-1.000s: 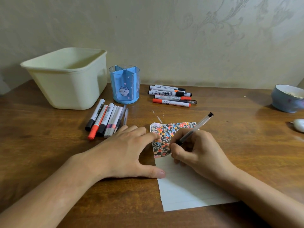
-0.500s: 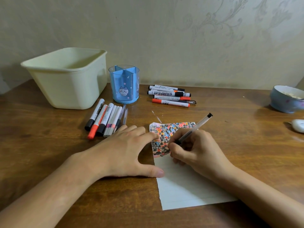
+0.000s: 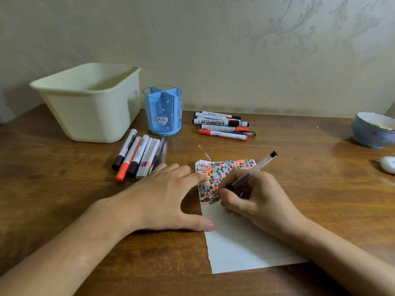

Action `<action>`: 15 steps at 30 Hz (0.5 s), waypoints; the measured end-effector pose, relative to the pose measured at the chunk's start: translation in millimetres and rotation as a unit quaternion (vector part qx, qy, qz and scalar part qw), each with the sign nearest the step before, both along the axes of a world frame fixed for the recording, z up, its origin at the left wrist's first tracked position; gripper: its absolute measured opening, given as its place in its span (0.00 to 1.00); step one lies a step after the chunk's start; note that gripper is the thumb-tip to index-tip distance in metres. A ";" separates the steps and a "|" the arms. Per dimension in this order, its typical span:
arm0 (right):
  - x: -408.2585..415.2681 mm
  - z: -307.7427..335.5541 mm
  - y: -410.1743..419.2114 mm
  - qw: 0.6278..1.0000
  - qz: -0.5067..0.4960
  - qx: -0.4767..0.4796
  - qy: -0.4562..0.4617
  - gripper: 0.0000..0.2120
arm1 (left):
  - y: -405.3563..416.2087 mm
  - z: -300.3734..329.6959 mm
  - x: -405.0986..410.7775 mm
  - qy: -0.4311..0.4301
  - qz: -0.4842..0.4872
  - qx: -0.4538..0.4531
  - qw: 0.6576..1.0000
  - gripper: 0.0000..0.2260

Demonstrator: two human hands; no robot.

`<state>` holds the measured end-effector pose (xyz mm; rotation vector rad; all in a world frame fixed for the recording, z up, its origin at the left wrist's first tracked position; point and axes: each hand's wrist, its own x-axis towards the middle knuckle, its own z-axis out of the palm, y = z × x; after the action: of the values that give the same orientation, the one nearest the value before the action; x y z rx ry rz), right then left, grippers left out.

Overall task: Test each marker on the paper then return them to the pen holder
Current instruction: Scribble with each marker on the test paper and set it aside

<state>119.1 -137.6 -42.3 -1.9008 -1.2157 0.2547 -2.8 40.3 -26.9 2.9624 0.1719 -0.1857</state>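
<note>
The right hand [image 3: 254,199] still pinches the pen [image 3: 248,176], apparently scribbling, while the flat left hand [image 3: 168,197] keeps steadying the paper [image 3: 239,242]

Right hand [image 3: 252,199] on paper [image 3: 241,246], gripping pen [image 3: 250,176], tip on paper just left of the hand. Left hand [image 3: 162,199] flat on table [image 3: 53,199], just left of right hand, fingertips on paper's left edge. Marker row [image 3: 139,155] just beyond left hand. Pen holder [image 3: 162,111] behind that row; tub [image 3: 89,101] left of holder. Second marker group [image 3: 222,127] beyond right hand, right of holder. Bowl [image 3: 373,130] far right of right hand.
</note>
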 end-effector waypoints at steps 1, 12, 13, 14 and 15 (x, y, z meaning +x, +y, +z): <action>-0.3 0.6 -0.1 1.000 -0.006 0.001 0.003 0.06 | -0.2 -0.3 -0.2 -0.004 -0.001 0.003 1.000 0.43; 1.0 -1.9 -0.7 1.000 -0.011 0.008 0.012 0.06 | 0.5 -0.5 0.1 -0.011 -0.001 -0.005 1.000 0.44; 1.9 -2.1 -1.3 0.999 -0.009 0.015 0.027 0.05 | 0.3 -0.6 0.1 -0.010 -0.001 -0.007 1.000 0.44; 3.0 -1.7 -2.0 0.999 -0.007 0.027 0.045 0.05 | 0.1 -0.3 0.4 -0.009 -0.001 -0.009 1.000 0.44; 4.4 -1.0 -2.8 0.997 -0.005 0.042 0.063 0.05 | 0.1 -0.3 0.2 -0.009 0.000 -0.011 1.000 0.43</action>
<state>123.5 -140.4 -43.2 -1.7915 -1.1154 0.3080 -2.6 40.4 -27.2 2.9411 0.1657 -0.1612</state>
